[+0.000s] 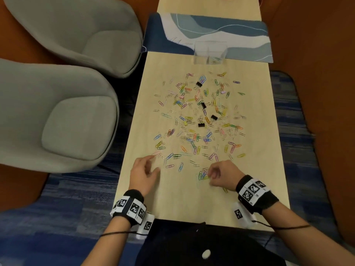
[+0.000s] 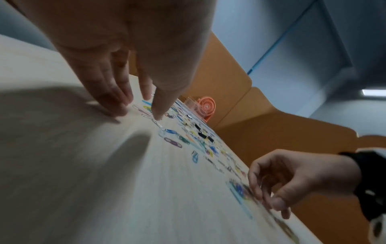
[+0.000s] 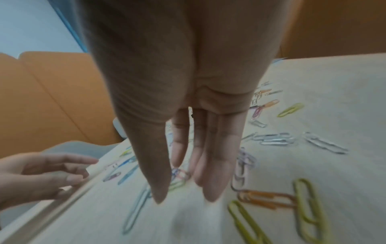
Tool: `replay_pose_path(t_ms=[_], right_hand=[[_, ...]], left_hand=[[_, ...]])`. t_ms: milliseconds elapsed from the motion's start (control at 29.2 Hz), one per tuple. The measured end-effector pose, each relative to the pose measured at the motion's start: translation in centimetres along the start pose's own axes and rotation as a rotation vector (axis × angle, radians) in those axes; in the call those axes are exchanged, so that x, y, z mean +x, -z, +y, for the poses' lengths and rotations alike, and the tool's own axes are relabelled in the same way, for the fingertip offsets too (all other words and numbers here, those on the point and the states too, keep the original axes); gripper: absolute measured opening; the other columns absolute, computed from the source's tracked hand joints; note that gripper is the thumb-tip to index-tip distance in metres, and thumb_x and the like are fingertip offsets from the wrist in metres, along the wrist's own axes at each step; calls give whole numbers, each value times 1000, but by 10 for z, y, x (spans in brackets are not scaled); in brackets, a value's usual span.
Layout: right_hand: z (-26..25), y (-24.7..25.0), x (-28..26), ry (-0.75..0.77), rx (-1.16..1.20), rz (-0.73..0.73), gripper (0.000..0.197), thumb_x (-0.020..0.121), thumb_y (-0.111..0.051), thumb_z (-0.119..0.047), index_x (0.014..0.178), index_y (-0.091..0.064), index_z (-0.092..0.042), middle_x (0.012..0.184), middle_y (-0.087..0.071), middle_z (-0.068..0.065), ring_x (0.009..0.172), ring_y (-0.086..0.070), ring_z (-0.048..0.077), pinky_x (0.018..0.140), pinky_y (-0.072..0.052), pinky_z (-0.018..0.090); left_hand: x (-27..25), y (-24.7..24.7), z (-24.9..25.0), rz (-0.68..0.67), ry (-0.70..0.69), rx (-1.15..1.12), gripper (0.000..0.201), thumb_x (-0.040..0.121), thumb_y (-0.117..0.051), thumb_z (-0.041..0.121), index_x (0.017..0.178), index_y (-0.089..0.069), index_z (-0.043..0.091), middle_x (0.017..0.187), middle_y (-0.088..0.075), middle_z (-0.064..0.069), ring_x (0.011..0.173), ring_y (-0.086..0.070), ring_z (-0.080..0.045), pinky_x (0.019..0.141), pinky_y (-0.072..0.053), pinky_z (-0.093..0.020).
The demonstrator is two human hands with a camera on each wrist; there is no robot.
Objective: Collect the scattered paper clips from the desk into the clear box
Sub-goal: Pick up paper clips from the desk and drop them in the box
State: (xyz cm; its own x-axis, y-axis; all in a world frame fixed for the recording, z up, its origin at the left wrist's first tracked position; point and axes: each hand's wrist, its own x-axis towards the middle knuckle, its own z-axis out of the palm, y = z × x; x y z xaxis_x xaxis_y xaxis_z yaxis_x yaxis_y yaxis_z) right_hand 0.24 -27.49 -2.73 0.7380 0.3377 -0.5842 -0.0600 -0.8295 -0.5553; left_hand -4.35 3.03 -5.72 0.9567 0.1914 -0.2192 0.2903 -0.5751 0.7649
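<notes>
Both hands at the near edge of the paper clips [image 1: 199, 120]

Our left hand [image 1: 143, 174] lay relaxed; our right hand [image 1: 223, 174] seemingly pinched clips, the clear box [image 1: 210, 52] beyond them.

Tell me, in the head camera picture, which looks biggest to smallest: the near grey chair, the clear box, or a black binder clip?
1. The near grey chair looks biggest by far.
2. The clear box comes next.
3. The black binder clip looks smallest.
The box sits farther from the camera, so it may look smaller than it really is.
</notes>
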Motion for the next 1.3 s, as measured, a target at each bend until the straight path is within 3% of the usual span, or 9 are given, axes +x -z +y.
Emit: replay_pose_path(t_ms=[103,308,445,581,821,958,1095,1163,1300], right_hand=[[2,-12,-5,-57,-28,21,48,52,-89,-29,91,-62,-23,87,-59,1,70,-61,18,66,-53,32],[-17,-32,4,39,8,168,58,49,-86,-34,97,-55,-27,95,-48,-5,71,-54,12,68,-53,29],[-19,-37,5,80,-108,202,71,65,-82,-32,127,-47,-24,124,-37,-1,101,-52,18,88,-48,29],[-21,-45,6,145,-323,201,73,84,-67,-32,147,-30,-24,151,-25,9,135,-32,27,111,-34,35],[-32,-48,12,191,-499,232,38,86,-61,-4,123,-59,-9,124,-53,17,109,-54,36,79,-54,42],[-35,-45,15,196,-589,188,37,85,-48,10,118,-59,-3,120,-50,16,108,-50,33,79,-51,41],[-37,-49,18,154,-645,179,19,78,-59,8,92,-65,-3,99,-55,13,93,-55,30,63,-49,35],[-40,-50,15,166,-664,162,18,72,-65,9,84,-66,-3,91,-58,13,85,-57,30,64,-51,35],[-48,-46,10,223,-690,124,29,84,-42,15,101,-62,3,106,-55,18,101,-52,33,81,-45,40]], left_hand=[[-1,-5,-1,-84,23,1,74,71,-84,28,137,-49,22,112,-45,6,85,-57,-9,74,-53,-16],[13,-36,19,-217,-133,140,96,65,-86,36,146,-37,22,121,-36,1,109,-46,-14,104,-41,-27],[18,-45,27,-202,-190,282,69,82,-73,30,144,-41,30,141,-27,-9,131,-31,-23,113,-28,-33],[18,-48,27,-195,-278,358,44,89,-65,23,133,-58,22,140,-39,-12,126,-37,-27,109,-35,-36],[19,-55,40,-193,-342,419,43,86,-66,32,126,-60,16,119,-50,-8,107,-46,-26,92,-45,-35],[19,-65,47,-192,-405,470,25,83,-71,17,107,-69,13,107,-57,-13,93,-53,-31,74,-54,-40],[26,-66,49,-195,-402,503,9,85,-69,10,92,-74,9,95,-61,-11,84,-56,-30,67,-53,-40],[30,-64,49,-208,-391,488,12,88,-65,11,94,-75,8,96,-63,-11,86,-58,-29,72,-52,-39],[35,-60,56,-242,-344,472,11,85,-63,8,88,-73,6,90,-66,-11,81,-61,-30,72,-52,-39]])
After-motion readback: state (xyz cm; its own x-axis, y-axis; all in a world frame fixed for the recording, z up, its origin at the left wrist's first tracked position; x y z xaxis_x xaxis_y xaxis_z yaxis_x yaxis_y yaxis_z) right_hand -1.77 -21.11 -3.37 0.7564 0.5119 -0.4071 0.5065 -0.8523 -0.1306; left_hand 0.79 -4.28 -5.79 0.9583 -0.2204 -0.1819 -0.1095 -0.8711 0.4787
